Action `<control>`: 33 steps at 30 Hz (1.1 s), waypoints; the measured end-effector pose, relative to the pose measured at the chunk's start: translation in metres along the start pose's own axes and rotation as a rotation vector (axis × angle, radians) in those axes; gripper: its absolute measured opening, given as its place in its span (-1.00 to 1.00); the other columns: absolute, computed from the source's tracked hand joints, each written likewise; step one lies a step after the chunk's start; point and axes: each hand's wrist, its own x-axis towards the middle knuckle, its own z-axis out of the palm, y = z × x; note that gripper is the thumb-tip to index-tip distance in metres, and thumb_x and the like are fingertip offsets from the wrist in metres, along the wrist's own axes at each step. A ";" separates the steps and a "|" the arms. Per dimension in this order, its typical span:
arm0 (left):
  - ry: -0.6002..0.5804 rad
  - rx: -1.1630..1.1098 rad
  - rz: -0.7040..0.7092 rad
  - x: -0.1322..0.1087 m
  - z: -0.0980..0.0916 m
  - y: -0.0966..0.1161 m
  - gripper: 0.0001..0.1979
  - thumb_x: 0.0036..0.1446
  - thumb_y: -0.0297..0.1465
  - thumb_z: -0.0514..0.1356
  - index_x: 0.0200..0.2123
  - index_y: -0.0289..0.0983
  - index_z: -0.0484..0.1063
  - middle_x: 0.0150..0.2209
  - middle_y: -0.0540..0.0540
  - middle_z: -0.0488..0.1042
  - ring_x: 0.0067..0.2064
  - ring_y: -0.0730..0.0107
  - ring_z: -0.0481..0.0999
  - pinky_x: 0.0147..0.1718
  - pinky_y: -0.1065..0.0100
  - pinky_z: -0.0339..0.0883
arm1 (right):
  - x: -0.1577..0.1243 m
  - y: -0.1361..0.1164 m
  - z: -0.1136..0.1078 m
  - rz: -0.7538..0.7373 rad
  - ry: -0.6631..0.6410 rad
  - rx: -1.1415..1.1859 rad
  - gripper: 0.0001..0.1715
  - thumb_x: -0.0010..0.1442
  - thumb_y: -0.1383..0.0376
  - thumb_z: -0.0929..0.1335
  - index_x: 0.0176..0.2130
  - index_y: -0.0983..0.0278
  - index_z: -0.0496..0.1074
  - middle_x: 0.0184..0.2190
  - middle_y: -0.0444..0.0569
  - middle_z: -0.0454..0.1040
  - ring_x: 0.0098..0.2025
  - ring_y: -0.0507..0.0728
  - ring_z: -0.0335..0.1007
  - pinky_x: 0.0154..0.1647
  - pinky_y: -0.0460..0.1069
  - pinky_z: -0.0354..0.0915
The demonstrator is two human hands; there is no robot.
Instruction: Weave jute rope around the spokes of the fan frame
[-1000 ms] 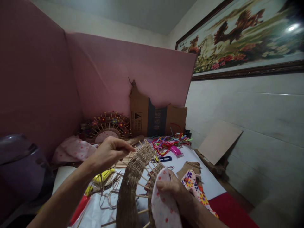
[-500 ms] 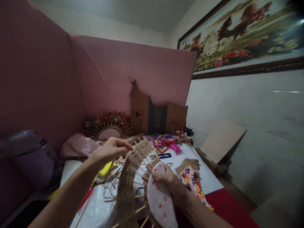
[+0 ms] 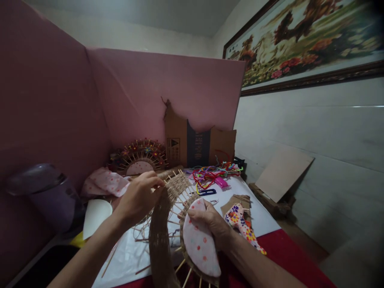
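Observation:
My right hand [image 3: 213, 224] grips a half-round fan of woven twine and thin sticks. Its thumb presses on the white centre [image 3: 199, 246], which is covered in dotted cloth, and its fingers are behind. A wide brown woven band [image 3: 160, 244] curves around that centre, with bare sticks showing between the two. At the band's upper outer edge, my left hand [image 3: 141, 196] is closed, fingertips pinched near the stick ends; what they pinch is hidden. Loose twine [image 3: 141, 232] lies on the white sheet beneath, left of the fan.
Behind stands a similar fan with colourful flowers [image 3: 147, 154], beside a torn cardboard piece [image 3: 177, 140]. Pipe cleaners [image 3: 207, 174], dark blue thread snips [image 3: 207, 192] and a floral fabric shape [image 3: 243, 224] lie to the right. A purple bin [image 3: 51, 204] stands left.
My left hand has turned and come slightly lower along the band's outer edge. The fan has tilted a little in my right hand, which keeps its hold.

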 end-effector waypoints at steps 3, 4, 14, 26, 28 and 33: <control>0.045 0.096 0.060 -0.008 0.004 -0.002 -0.86 0.01 -0.47 0.09 -0.46 -0.26 0.46 -0.43 -0.07 0.42 -0.34 0.35 0.38 -0.34 0.33 0.23 | 0.001 0.001 -0.002 -0.012 -0.012 0.013 -0.67 -0.15 0.32 0.44 -0.42 0.28 0.22 -0.62 -0.21 0.32 -0.62 -0.03 0.25 -0.58 -0.12 0.17; 0.056 0.108 0.062 -0.010 0.004 -0.002 -0.87 0.00 -0.47 0.10 -0.46 -0.26 0.45 -0.43 -0.06 0.43 -0.34 0.35 0.38 -0.34 0.33 0.24 | 0.002 0.002 -0.002 -0.015 -0.014 0.018 -0.68 -0.14 0.32 0.44 -0.42 0.27 0.22 -0.62 -0.21 0.32 -0.61 -0.03 0.25 -0.58 -0.12 0.17; 0.046 -0.063 -0.019 -0.033 0.008 -0.018 -0.85 0.05 -0.41 0.09 -0.35 -0.26 0.45 -0.42 -0.06 0.48 -0.40 0.40 0.42 -0.41 0.39 0.25 | 0.002 0.000 -0.002 -0.023 -0.015 0.008 -0.70 -0.15 0.32 0.44 -0.46 0.29 0.23 -0.63 -0.21 0.31 -0.62 -0.05 0.22 -0.58 -0.13 0.17; 0.006 -0.615 -0.421 -0.044 0.008 -0.022 -0.80 -0.02 -0.40 0.09 -0.32 -0.27 0.47 -0.32 -0.08 0.50 -0.28 0.34 0.43 -0.41 0.41 0.28 | -0.001 -0.001 0.002 0.016 0.017 0.014 -0.65 -0.17 0.28 0.44 -0.42 0.27 0.21 -0.62 -0.20 0.35 -0.62 -0.02 0.28 -0.57 -0.13 0.19; -0.010 -0.683 -0.458 -0.044 0.009 -0.023 -0.80 -0.04 -0.38 0.11 -0.35 -0.29 0.49 -0.38 -0.08 0.50 -0.36 0.38 0.43 -0.47 0.42 0.27 | -0.002 -0.001 0.003 0.012 0.021 0.013 -0.66 -0.17 0.28 0.44 -0.43 0.28 0.22 -0.63 -0.20 0.35 -0.62 -0.03 0.28 -0.56 -0.13 0.19; -0.050 -0.821 -0.534 -0.045 0.014 -0.024 -0.78 -0.11 -0.39 0.17 -0.33 -0.29 0.51 -0.46 -0.07 0.49 -0.40 0.39 0.42 -0.49 0.41 0.27 | -0.001 0.000 -0.001 0.043 0.026 0.018 -0.64 -0.17 0.28 0.45 -0.43 0.25 0.20 -0.64 -0.22 0.34 -0.62 -0.01 0.28 -0.56 -0.11 0.19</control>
